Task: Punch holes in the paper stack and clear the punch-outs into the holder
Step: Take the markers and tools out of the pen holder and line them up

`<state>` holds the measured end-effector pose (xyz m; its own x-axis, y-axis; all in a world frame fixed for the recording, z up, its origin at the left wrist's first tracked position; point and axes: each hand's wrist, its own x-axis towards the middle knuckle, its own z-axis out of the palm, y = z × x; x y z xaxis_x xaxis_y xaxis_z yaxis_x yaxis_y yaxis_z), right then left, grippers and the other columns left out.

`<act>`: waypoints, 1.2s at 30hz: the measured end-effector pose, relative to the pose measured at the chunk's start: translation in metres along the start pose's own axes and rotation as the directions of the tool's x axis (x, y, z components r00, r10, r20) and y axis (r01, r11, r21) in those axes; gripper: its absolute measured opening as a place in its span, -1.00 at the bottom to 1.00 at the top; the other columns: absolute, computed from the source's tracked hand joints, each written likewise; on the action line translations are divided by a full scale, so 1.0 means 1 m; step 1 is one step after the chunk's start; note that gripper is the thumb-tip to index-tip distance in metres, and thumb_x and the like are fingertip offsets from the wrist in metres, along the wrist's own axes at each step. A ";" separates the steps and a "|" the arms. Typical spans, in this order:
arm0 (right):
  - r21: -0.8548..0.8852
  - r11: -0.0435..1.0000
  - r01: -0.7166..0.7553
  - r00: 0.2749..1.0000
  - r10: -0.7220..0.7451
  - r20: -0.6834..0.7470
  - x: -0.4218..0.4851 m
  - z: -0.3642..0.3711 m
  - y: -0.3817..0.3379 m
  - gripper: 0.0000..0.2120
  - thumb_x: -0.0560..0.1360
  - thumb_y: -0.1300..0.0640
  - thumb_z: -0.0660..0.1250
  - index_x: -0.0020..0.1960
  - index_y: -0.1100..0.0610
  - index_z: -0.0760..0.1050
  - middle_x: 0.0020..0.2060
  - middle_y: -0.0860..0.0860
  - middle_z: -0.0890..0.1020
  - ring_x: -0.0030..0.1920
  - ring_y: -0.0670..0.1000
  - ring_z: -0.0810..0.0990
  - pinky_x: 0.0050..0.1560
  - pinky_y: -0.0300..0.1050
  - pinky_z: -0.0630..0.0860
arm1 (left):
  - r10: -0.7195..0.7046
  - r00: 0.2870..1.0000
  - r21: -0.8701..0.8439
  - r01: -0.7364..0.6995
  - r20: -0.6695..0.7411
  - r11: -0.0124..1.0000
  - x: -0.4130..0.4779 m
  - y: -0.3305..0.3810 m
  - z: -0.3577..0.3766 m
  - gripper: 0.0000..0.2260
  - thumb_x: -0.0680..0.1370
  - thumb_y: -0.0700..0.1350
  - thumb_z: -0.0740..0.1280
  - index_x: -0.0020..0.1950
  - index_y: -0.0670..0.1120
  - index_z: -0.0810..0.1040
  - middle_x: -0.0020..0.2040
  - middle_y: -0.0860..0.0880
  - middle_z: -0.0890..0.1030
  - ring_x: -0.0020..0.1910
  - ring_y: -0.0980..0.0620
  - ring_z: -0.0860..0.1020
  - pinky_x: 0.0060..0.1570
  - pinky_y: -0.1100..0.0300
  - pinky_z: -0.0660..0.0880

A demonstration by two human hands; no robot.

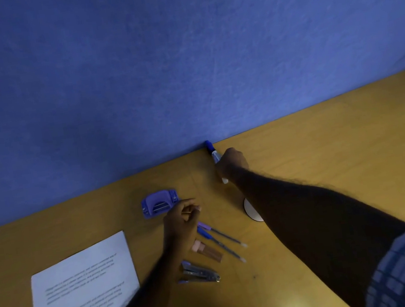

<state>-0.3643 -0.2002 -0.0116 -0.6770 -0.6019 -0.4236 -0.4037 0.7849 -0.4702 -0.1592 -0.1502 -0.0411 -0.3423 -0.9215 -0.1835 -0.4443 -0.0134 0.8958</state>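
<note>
Plainly nothing is punched yet: the paper stack (85,292) lies flat at the near left of the desk (327,161), apart from the punch, with no holes that I can see. Just right of it sit a stapler (200,273) and two pens (221,239). Farther in, my left hand (182,223) hovers with its fingers loosely curled and holding nothing, just beside the near right corner of the purple hole punch (160,203). Farther still and to the right, my right hand (232,162) grips a blue marker (214,155) against the blue partition (183,65). I see no holder, so the whole task remains.
</note>
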 end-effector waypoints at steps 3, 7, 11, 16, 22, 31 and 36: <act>-0.019 1.000 0.009 1.000 -0.009 -0.014 0.001 0.002 0.003 -0.68 0.51 0.16 0.36 0.22 0.22 0.44 0.08 0.14 0.58 0.00 0.10 0.58 0.00 0.03 0.62 | -0.002 1.000 -0.008 0.002 -0.002 1.000 0.002 0.002 0.002 -0.82 0.52 -0.18 0.38 0.12 -0.09 0.61 -0.04 0.08 0.65 -0.03 0.23 0.59 -0.08 0.45 0.50; -0.057 0.998 0.025 0.999 -0.027 -0.037 0.001 0.003 0.005 -0.66 0.49 0.12 0.41 0.21 0.21 0.46 0.06 0.14 0.60 0.01 0.12 0.60 -0.01 0.05 0.63 | -0.006 1.000 -0.025 0.006 -0.003 1.000 0.004 0.005 0.002 -0.83 0.52 -0.18 0.38 0.10 -0.08 0.61 -0.05 0.11 0.64 -0.04 0.26 0.58 -0.10 0.49 0.47; -0.135 0.990 0.032 0.998 -0.039 -0.043 0.000 0.002 0.008 -0.65 0.46 0.05 0.44 0.16 0.19 0.49 -0.01 0.12 0.62 -0.05 0.11 0.62 -0.05 0.04 0.63 | -0.003 1.000 -0.008 0.003 0.002 1.000 0.002 0.003 0.002 -0.82 0.52 -0.16 0.38 0.12 -0.06 0.60 -0.03 0.09 0.65 -0.02 0.21 0.59 -0.05 0.37 0.51; -0.180 0.982 0.049 0.995 -0.064 -0.077 -0.001 0.002 0.011 -0.73 0.50 0.05 0.38 0.13 0.17 0.51 -0.05 0.11 0.63 -0.08 0.10 0.62 -0.08 0.02 0.62 | 0.006 1.000 0.001 -0.006 -0.010 1.000 -0.002 0.003 0.000 -0.82 0.52 -0.17 0.38 0.12 -0.07 0.60 -0.04 0.08 0.65 -0.03 0.20 0.60 -0.03 0.31 0.54; -0.141 0.989 0.053 0.995 -0.064 -0.077 0.000 -0.001 0.010 -0.74 0.51 0.03 0.37 0.11 0.17 0.51 -0.07 0.11 0.64 -0.11 0.09 0.64 -0.08 0.06 0.64 | 0.006 1.000 0.002 -0.006 -0.007 1.000 -0.008 0.005 -0.003 -0.82 0.52 -0.19 0.38 0.12 -0.05 0.58 -0.07 0.15 0.61 -0.04 0.25 0.58 -0.12 0.45 0.50; -0.142 0.987 0.072 0.995 -0.081 -0.059 0.005 -0.002 0.011 -0.75 0.51 0.04 0.38 0.11 0.16 0.51 -0.09 0.09 0.63 -0.14 0.05 0.62 -0.11 0.01 0.64 | 0.016 1.000 0.024 -0.016 -0.020 1.000 -0.011 0.000 -0.006 -0.82 0.51 -0.17 0.39 0.11 -0.04 0.60 -0.07 0.15 0.62 -0.04 0.24 0.59 -0.06 0.35 0.54; -0.148 0.985 0.090 0.991 -0.103 -0.083 0.000 -0.007 0.012 -0.74 0.49 0.01 0.41 0.05 0.16 0.52 -0.11 0.08 0.63 -0.15 0.05 0.61 -0.18 -0.04 0.61 | 0.004 1.000 0.038 -0.003 -0.015 0.999 -0.017 -0.001 -0.014 -0.81 0.53 -0.17 0.37 0.14 -0.05 0.59 -0.01 0.09 0.63 -0.01 0.21 0.59 -0.08 0.37 0.52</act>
<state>-0.3737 -0.1895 -0.0117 -0.6804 -0.6653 -0.3074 -0.5497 0.7407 -0.3863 -0.1413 -0.1398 -0.0333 -0.3315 -0.9273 -0.1738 -0.4743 0.0046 0.8803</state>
